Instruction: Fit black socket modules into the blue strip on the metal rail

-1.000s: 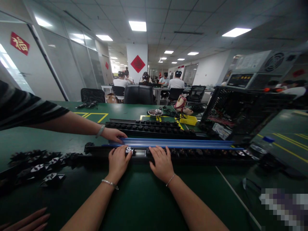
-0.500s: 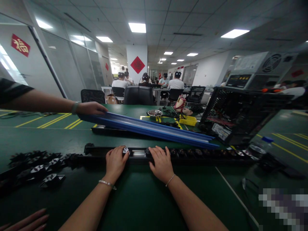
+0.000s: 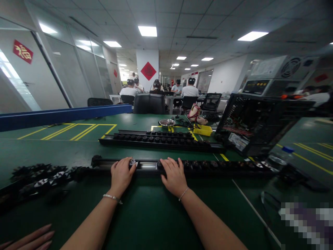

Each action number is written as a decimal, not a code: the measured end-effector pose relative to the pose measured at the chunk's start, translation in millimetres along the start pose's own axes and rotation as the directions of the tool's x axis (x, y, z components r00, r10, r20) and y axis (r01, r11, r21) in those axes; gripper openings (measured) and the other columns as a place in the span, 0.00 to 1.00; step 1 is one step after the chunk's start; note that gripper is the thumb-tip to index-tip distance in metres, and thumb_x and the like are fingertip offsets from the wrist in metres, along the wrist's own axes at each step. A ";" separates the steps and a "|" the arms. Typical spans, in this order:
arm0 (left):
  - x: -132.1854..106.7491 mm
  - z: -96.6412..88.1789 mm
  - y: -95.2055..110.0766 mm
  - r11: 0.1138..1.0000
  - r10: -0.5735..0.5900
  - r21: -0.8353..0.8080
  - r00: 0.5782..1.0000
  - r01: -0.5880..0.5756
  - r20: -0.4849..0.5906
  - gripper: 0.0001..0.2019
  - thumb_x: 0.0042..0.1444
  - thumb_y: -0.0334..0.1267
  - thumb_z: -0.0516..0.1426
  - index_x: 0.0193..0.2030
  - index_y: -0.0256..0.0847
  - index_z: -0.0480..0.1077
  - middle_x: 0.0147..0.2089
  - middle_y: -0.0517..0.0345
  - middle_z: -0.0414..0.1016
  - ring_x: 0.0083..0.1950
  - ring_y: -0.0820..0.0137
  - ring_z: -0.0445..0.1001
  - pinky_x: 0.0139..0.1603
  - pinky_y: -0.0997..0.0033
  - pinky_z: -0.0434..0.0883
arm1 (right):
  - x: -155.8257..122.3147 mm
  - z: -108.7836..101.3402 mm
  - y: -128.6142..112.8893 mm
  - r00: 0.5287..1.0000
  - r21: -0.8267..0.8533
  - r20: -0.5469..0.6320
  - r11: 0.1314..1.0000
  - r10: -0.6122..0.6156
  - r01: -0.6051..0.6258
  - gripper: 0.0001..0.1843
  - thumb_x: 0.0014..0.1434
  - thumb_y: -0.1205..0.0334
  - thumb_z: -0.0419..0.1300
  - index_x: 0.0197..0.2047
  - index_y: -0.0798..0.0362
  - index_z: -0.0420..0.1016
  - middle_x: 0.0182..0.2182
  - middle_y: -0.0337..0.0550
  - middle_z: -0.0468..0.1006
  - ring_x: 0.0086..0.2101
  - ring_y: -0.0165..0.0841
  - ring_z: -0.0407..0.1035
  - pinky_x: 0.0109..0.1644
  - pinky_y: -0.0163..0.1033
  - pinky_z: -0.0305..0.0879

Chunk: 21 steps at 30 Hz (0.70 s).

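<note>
A long black channel [image 3: 221, 170] lies across the green table before me, with a row of small black modules [image 3: 205, 164] in its right part. My left hand [image 3: 121, 175] curls over the channel and pinches a small module [image 3: 133, 163] with a pale, shiny face. To its right, my right hand [image 3: 173, 175] is bent over the channel, with its fingers around a black module [image 3: 159, 164]. A bare, shiny stretch of the channel shows between the two hands. The fingertips are partly hidden behind the modules.
Loose black modules [image 3: 43, 180] lie at left, and another person's hand [image 3: 31, 239] is at lower left. Behind stand filled black strips [image 3: 156, 139], a metal bowl [image 3: 167, 123], a yellow tray [image 3: 203, 130] and an open computer case [image 3: 257, 121]. A blue channel [image 3: 65, 114] juts in from the left.
The blue channel, held by another person's hand, has swung up and left, uncovering the filled strips behind. My left hand has slid slightly left with its module; my right hand has stayed.
</note>
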<state>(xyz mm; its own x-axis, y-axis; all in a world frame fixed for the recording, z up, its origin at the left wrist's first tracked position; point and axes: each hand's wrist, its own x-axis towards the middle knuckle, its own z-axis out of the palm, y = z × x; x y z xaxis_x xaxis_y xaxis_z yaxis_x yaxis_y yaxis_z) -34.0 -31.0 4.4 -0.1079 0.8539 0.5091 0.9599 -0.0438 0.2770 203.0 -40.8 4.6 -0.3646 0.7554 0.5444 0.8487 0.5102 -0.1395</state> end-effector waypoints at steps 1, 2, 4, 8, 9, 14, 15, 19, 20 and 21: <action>0.2 0.1 -1.1 1.000 0.003 0.006 1.000 -0.003 0.000 0.17 0.58 0.47 0.47 0.48 0.43 0.68 0.51 0.48 0.74 0.55 0.61 0.68 0.58 0.55 0.56 | 0.0 -0.1 -0.1 1.000 0.003 -0.001 1.000 0.001 -0.001 0.29 0.56 0.58 0.55 0.61 0.49 0.59 0.54 0.47 0.69 0.57 0.40 0.55 0.65 0.55 0.33; 0.5 0.2 -2.1 1.000 0.006 0.010 1.000 -0.006 0.000 0.17 0.59 0.47 0.47 0.48 0.43 0.68 0.51 0.48 0.74 0.55 0.62 0.68 0.58 0.55 0.55 | 0.0 -0.3 -0.1 1.000 0.005 -0.002 1.000 0.002 -0.002 0.29 0.56 0.59 0.55 0.61 0.49 0.59 0.54 0.46 0.69 0.57 0.40 0.55 0.65 0.55 0.33; 0.9 0.5 -4.1 1.000 0.009 0.017 1.000 -0.009 0.003 0.17 0.59 0.47 0.46 0.48 0.42 0.67 0.52 0.48 0.73 0.56 0.62 0.68 0.59 0.54 0.54 | 0.0 -0.5 -0.2 1.000 0.012 -0.004 1.000 0.004 -0.004 0.29 0.56 0.59 0.55 0.61 0.49 0.59 0.54 0.46 0.69 0.57 0.39 0.55 0.65 0.55 0.32; 1.5 1.1 -7.2 1.000 0.009 0.028 1.000 -0.009 0.010 0.18 0.59 0.47 0.46 0.49 0.42 0.67 0.52 0.48 0.73 0.57 0.61 0.67 0.60 0.52 0.52 | -0.2 -0.7 -0.1 1.000 0.024 0.001 1.000 0.006 -0.006 0.29 0.56 0.59 0.55 0.61 0.49 0.59 0.54 0.46 0.69 0.57 0.39 0.55 0.65 0.55 0.32; 1.6 1.0 -7.9 0.999 0.010 0.031 1.000 -0.011 0.010 0.18 0.59 0.47 0.46 0.49 0.42 0.67 0.53 0.48 0.73 0.57 0.61 0.67 0.60 0.52 0.52 | -0.2 -0.7 -0.1 1.000 0.022 0.002 1.000 0.005 -0.006 0.29 0.56 0.59 0.55 0.61 0.49 0.59 0.54 0.46 0.69 0.57 0.39 0.55 0.65 0.54 0.32; 2.4 -2.1 -11.8 0.999 0.006 0.042 1.000 -0.006 -0.004 0.17 0.59 0.47 0.46 0.48 0.43 0.68 0.52 0.49 0.73 0.56 0.62 0.67 0.59 0.53 0.53 | 0.3 -0.2 -0.1 1.000 0.005 0.004 1.000 0.006 -0.006 0.28 0.56 0.59 0.55 0.61 0.49 0.59 0.54 0.45 0.69 0.57 0.39 0.55 0.65 0.54 0.32; 2.7 -3.0 -12.4 0.999 -0.001 0.043 1.000 0.002 -0.004 0.17 0.59 0.47 0.46 0.48 0.43 0.68 0.52 0.49 0.73 0.56 0.62 0.67 0.58 0.54 0.54 | 0.4 -0.1 -0.1 1.000 0.004 0.005 1.000 0.008 -0.008 0.28 0.56 0.59 0.55 0.60 0.49 0.59 0.54 0.45 0.69 0.57 0.38 0.55 0.65 0.54 0.32; 3.7 -4.9 -14.5 0.999 -0.011 0.041 1.000 0.011 0.012 0.17 0.59 0.47 0.47 0.48 0.42 0.68 0.52 0.48 0.73 0.56 0.62 0.67 0.54 0.56 0.56 | 0.7 -0.9 0.1 1.000 -0.001 0.013 1.000 0.010 -0.010 0.28 0.56 0.59 0.55 0.60 0.49 0.59 0.54 0.44 0.69 0.57 0.38 0.55 0.65 0.53 0.32; 4.0 -4.9 -15.1 0.999 -0.009 0.040 1.000 0.008 0.017 0.17 0.59 0.47 0.47 0.49 0.42 0.68 0.53 0.49 0.73 0.56 0.62 0.67 0.54 0.56 0.56 | 0.6 -1.2 0.2 1.000 0.001 0.014 1.000 0.010 -0.010 0.29 0.56 0.59 0.55 0.61 0.49 0.59 0.54 0.44 0.69 0.57 0.38 0.55 0.65 0.53 0.32; 4.2 -4.9 -15.9 0.999 -0.006 0.039 1.000 0.006 0.022 0.17 0.59 0.47 0.47 0.49 0.42 0.68 0.53 0.49 0.73 0.56 0.62 0.67 0.53 0.56 0.56 | 0.6 -1.4 0.3 1.000 0.005 0.016 1.000 0.011 -0.011 0.29 0.56 0.59 0.55 0.61 0.49 0.59 0.54 0.44 0.69 0.57 0.38 0.55 0.65 0.53 0.32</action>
<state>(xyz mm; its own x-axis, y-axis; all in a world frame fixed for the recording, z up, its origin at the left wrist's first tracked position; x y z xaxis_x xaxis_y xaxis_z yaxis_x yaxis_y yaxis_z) -51.0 -29.2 6.0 -0.1083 0.8653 0.4894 0.9687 -0.0186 0.2474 203.6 -40.8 6.1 -0.3610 0.7674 0.5300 0.8510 0.5035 -0.1494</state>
